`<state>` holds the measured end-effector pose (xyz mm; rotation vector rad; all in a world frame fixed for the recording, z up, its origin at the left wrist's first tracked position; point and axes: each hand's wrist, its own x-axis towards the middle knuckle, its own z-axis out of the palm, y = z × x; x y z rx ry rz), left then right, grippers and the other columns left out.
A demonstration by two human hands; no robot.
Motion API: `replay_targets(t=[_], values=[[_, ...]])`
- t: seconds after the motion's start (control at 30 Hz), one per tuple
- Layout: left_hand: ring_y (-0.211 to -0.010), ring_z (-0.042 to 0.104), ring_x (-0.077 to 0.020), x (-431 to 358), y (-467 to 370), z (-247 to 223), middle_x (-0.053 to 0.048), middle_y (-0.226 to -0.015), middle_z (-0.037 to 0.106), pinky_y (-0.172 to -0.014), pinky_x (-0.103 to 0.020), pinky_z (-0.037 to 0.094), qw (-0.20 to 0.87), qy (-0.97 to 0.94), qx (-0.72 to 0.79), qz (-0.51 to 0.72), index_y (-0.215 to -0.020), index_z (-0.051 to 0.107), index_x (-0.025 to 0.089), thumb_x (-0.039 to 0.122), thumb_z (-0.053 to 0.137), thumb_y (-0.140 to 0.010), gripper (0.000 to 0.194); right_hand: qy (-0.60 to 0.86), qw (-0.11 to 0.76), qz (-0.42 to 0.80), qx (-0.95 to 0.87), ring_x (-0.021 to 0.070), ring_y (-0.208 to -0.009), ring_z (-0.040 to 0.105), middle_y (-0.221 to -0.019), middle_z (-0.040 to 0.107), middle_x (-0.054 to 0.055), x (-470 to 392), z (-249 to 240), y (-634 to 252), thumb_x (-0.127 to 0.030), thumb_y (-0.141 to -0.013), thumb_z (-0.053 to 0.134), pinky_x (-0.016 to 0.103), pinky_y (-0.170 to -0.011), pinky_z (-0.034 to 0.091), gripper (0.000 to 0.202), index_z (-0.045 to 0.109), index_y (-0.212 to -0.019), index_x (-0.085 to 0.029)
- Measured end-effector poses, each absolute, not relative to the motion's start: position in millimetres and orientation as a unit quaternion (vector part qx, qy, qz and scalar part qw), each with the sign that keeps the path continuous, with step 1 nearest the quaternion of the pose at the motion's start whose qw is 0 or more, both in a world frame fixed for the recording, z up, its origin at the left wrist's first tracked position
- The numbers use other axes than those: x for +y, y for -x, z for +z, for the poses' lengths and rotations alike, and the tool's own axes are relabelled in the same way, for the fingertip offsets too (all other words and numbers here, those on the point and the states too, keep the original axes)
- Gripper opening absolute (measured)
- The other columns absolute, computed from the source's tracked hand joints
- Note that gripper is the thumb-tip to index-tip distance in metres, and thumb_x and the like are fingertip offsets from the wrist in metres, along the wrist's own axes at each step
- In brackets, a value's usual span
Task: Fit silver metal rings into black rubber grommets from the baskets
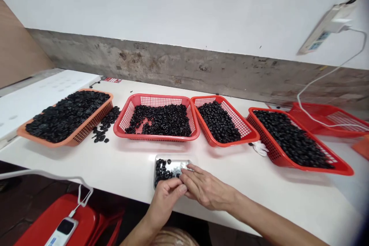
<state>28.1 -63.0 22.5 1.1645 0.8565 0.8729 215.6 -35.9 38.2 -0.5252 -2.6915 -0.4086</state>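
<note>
A small clear tray [156,161] lies near the table's front edge, with black rings [163,163] on its left side and a patch of tiny shiny bits to their right. My left hand [167,200] is over the tray's front edge, thumb and fingers pinched together; whatever they hold is hidden. Touching it from the right, my right hand [201,187] reaches over the tray's right side with its fingers close together and pointing left. Its fingertips are partly hidden, and nothing can be made out in them.
Behind the tray stand a pink-red basket [157,137] and a red basket [235,143] of black parts. An orange basket [57,145] is left, another red basket [311,168] right. Loose parts [100,134] lie beside the orange one. A white cable [317,80] hangs at right.
</note>
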Motion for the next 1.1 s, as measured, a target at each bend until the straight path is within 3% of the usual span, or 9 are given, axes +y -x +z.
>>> replay_targets(t=[0.17, 0.3, 0.43, 0.53, 0.63, 0.73, 0.93, 1.1], values=[[-0.093, 0.064, -0.0230, -62, -10, 17, -0.008, -0.098, 0.073, -0.084, -0.029, 0.048, 0.564, -0.542, 0.461, 0.419, -0.097, 0.077, 0.018, 0.041, 0.062, -0.090, 0.027, 0.229, 0.257, -0.124, -0.931, 0.0231, -0.100, 0.070, -0.100, 0.074, 0.015, -25, 41, -230, -0.026, -0.103, 0.044, 0.041, -0.092, 0.053, 0.030, 0.054, -0.122, -0.005], [-0.103, 0.064, -0.0241, -57, 8, 4, -0.008, -0.104, 0.073, -0.092, -0.030, 0.047, 0.499, -0.489, 0.538, 0.472, -0.101, 0.073, 0.019, 0.043, 0.060, -0.092, 0.029, 0.371, 0.289, -0.169, -0.866, 0.0178, -0.077, 0.071, -0.096, 0.076, 0.009, 13, 62, -272, -0.033, -0.103, 0.048, 0.039, -0.087, 0.050, 0.030, 0.054, -0.125, -0.015], [-0.105, 0.063, -0.0239, -54, 14, -5, -0.009, -0.109, 0.072, -0.094, -0.031, 0.047, 0.496, -0.447, 0.549, 0.503, -0.106, 0.071, 0.018, 0.043, 0.063, -0.089, 0.031, 0.550, 0.321, -0.220, -0.739, 0.0284, -0.092, 0.069, -0.106, 0.072, 0.015, 38, 82, -289, -0.052, -0.098, 0.049, 0.043, -0.082, 0.048, 0.050, 0.054, -0.131, -0.014], [-0.101, 0.065, -0.0222, -55, 13, -6, -0.010, -0.113, 0.071, -0.091, -0.030, 0.049, 0.506, -0.429, 0.543, 0.515, -0.109, 0.070, 0.018, 0.042, 0.064, -0.088, 0.033, 0.522, 0.316, -0.124, -0.782, 0.0234, -0.088, 0.068, -0.105, 0.072, 0.013, 26, 68, -259, -0.041, -0.100, 0.050, 0.036, -0.078, 0.048, 0.034, 0.061, -0.121, -0.015], [-0.097, 0.065, -0.0207, -55, 13, -6, -0.009, -0.112, 0.070, -0.090, -0.030, 0.049, 0.508, -0.429, 0.545, 0.511, -0.109, 0.069, 0.018, 0.043, 0.064, -0.089, 0.033, 0.515, 0.158, 0.096, -0.837, 0.0186, -0.083, 0.068, -0.098, 0.071, 0.009, 4, 39, -215, -0.026, -0.102, 0.045, 0.028, -0.070, 0.046, 0.026, 0.069, -0.103, -0.018], [-0.100, 0.064, -0.0207, -54, 14, -7, -0.009, -0.112, 0.070, -0.092, -0.030, 0.049, 0.510, -0.435, 0.545, 0.504, -0.109, 0.068, 0.018, 0.043, 0.063, -0.089, 0.032, 0.512, 0.098, 0.158, -0.839, 0.0163, -0.076, 0.067, -0.092, 0.069, 0.006, -8, 20, -183, -0.017, -0.098, 0.049, 0.024, -0.065, 0.043, 0.021, 0.070, -0.103, -0.020], [-0.104, 0.063, -0.0220, -53, 15, -10, -0.009, -0.113, 0.070, -0.096, -0.033, 0.048, 0.512, -0.450, 0.533, 0.501, -0.110, 0.067, 0.018, 0.040, 0.062, -0.090, 0.030, 0.478, 0.046, 0.234, -0.845, 0.0168, -0.078, 0.065, -0.098, 0.065, 0.006, -9, 14, -160, -0.014, -0.090, 0.059, 0.024, -0.068, 0.040, 0.024, 0.069, -0.110, -0.023], [-0.106, 0.063, -0.0217, -52, 16, -9, -0.009, -0.111, 0.070, -0.094, -0.032, 0.049, 0.502, -0.470, 0.529, 0.498, -0.109, 0.067, 0.019, 0.036, 0.060, -0.092, 0.026, 0.480, 0.080, 0.306, -0.819, 0.0187, -0.082, 0.061, -0.101, 0.063, 0.008, -10, 9, -156, -0.011, -0.087, 0.058, 0.028, -0.073, 0.041, 0.021, 0.065, -0.106, -0.018]])
